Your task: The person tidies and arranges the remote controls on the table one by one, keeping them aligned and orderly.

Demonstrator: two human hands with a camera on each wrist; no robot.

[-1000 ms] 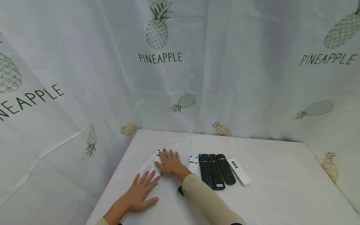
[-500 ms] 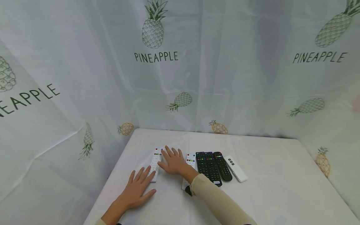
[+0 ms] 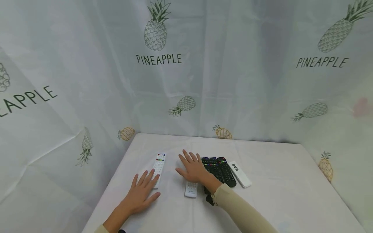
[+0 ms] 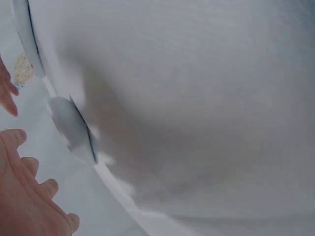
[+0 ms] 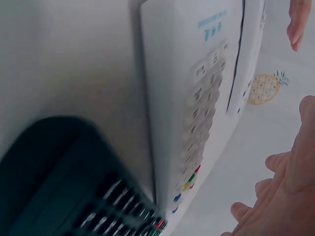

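In the head view my left hand is spread flat, its fingertips overlapping the lower end of a white remote control with coloured buttons. My right hand, fingers straight and spread, is over a second white remote and hides its upper part. Nothing is gripped by either hand. From the right wrist, that second remote's keypad shows beside a black remote, with the right hand raised above the surface. The left wrist view catches the left fingers past a remote's edge.
Black remotes lie side by side right of the right hand, the rightmost partly clear of the forearm. Beyond them lies a slim white remote with few buttons. A pineapple-print curtain rises behind the white-covered table.
My right hand has moved right, off the left white remote and over toward the second white one. The left hand stays by the left remote. The head view has shifted slightly.
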